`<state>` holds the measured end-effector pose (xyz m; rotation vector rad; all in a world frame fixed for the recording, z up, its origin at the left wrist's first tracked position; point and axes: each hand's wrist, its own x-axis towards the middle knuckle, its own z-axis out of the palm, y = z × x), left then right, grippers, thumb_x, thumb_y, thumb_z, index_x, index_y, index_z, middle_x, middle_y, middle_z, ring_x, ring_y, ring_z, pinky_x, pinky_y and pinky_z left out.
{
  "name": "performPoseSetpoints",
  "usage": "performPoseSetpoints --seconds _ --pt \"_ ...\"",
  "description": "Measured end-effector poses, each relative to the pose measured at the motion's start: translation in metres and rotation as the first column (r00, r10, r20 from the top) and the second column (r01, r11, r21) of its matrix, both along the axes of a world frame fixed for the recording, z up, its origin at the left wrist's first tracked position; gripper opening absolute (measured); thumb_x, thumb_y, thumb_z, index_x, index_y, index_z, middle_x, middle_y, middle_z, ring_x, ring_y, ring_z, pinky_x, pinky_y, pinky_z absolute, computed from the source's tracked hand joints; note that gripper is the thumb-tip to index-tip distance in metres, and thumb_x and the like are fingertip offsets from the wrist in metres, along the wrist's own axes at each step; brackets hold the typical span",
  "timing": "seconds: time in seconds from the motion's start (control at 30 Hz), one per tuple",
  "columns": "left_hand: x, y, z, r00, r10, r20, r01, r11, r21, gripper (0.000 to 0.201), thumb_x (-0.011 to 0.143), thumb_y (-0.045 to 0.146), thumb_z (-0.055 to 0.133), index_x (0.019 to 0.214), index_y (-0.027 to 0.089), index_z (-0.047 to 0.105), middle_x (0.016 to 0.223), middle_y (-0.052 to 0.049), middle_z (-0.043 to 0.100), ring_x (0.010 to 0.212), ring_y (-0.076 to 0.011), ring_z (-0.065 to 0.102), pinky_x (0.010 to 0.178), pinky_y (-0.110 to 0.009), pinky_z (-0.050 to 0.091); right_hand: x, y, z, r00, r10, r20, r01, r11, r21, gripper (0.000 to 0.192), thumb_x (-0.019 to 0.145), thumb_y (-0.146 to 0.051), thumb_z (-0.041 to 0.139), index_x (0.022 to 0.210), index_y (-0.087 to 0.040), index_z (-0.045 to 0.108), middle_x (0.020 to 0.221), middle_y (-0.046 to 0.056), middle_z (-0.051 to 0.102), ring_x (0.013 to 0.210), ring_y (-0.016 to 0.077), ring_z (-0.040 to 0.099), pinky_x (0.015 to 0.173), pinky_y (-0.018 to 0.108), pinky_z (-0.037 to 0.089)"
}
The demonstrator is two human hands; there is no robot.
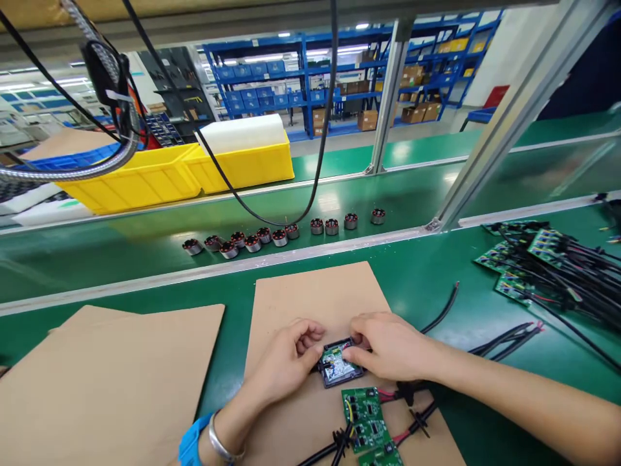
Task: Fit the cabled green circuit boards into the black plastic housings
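A small black plastic case [343, 381] lies on a cardboard sheet [310, 298], with a green circuit board [336, 367] seated inside it. My left hand [291, 355] has its fingers curled, and its thumb grips the case's left edge. From the other side, my right hand [391, 346] presses its thumb onto the board while its bent fingers hold the far right rim. Just nearer to me are several loose green boards [367, 417] with red and black leads. Parts of the case are hidden under my fingers.
More cardboard [121, 369] lies at left. Wired boards [548, 259] are heaped at right, near loose black cables [509, 340]. Several round metal motor parts [279, 237] line the conveyor behind a metal rail. Yellow bins [247, 165] stand beyond; a black cable [320, 155] hangs down.
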<state>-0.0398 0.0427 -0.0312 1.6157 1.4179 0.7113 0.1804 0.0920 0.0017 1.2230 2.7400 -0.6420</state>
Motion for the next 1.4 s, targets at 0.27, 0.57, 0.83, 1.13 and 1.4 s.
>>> performPoseSetpoints --seconds 0.27,0.57,0.83,1.13,1.4 --pt "0.0 0.001 0.001 0.998 -0.05 0.049 0.053 0.997 -0.059 0.022 0.086 0.023 0.055 0.106 0.016 0.063 0.091 -0.005 0.066 0.082 -0.0172 0.06 0.075 -0.03 0.05 -0.03 0.018 0.021 0.974 0.049 0.22 -0.039 0.998 -0.049 0.04 0.078 -0.046 0.067 0.093 -0.01 0.071 0.09 0.02 0.071 0.09 0.0346 0.067 0.072 0.038 0.049" --pt "0.0 0.002 0.002 0.998 -0.061 0.031 0.063 0.994 -0.091 0.013 0.09 0.02 0.048 0.097 0.018 0.06 0.089 -0.004 0.067 0.084 -0.0186 0.063 0.08 -0.031 0.048 -0.067 0.022 0.017 0.965 0.164 0.204 -0.142 0.982 -0.121 0.06 0.064 -0.06 0.081 0.098 -0.011 0.071 0.096 0.015 0.071 0.093 0.0329 0.066 0.077 0.037 0.051" --pt "-0.003 0.004 0.019 0.991 -0.117 -0.072 0.11 0.989 -0.097 0.017 0.088 0.023 0.048 0.102 0.02 0.058 0.094 -0.004 0.067 0.088 -0.019 0.063 0.08 -0.03 0.048 -0.039 0.025 0.014 0.987 0.156 0.041 -0.15 0.981 -0.126 0.053 0.067 -0.06 0.079 0.093 -0.016 0.067 0.093 0.008 0.068 0.088 0.0268 0.064 0.072 0.031 0.048" --pt "-0.033 -0.051 0.03 0.763 -0.13 -0.634 0.159 0.987 -0.011 0.006 0.086 0.02 0.047 0.084 0.022 0.052 0.094 -0.006 0.058 0.085 -0.0228 0.059 0.073 -0.032 0.045 0.082 0.01 0.001 0.983 0.136 -0.125 -0.135 0.991 0.019 0.013 0.081 -0.015 0.064 0.083 -0.019 0.052 0.092 0.005 0.058 0.089 0.0238 0.055 0.074 0.032 0.042" --pt "-0.053 0.063 0.06 0.664 0.209 -0.718 0.068 0.939 0.336 0.01 0.093 0.022 0.049 0.087 0.021 0.056 0.086 -0.001 0.063 0.079 -0.0185 0.061 0.071 -0.03 0.047 0.105 0.124 0.031 0.986 -0.018 -0.164 0.073 0.938 0.339 0.013 0.087 -0.014 0.049 0.091 -0.02 0.061 0.093 0.005 0.065 0.087 0.0206 0.059 0.077 0.03 0.043"
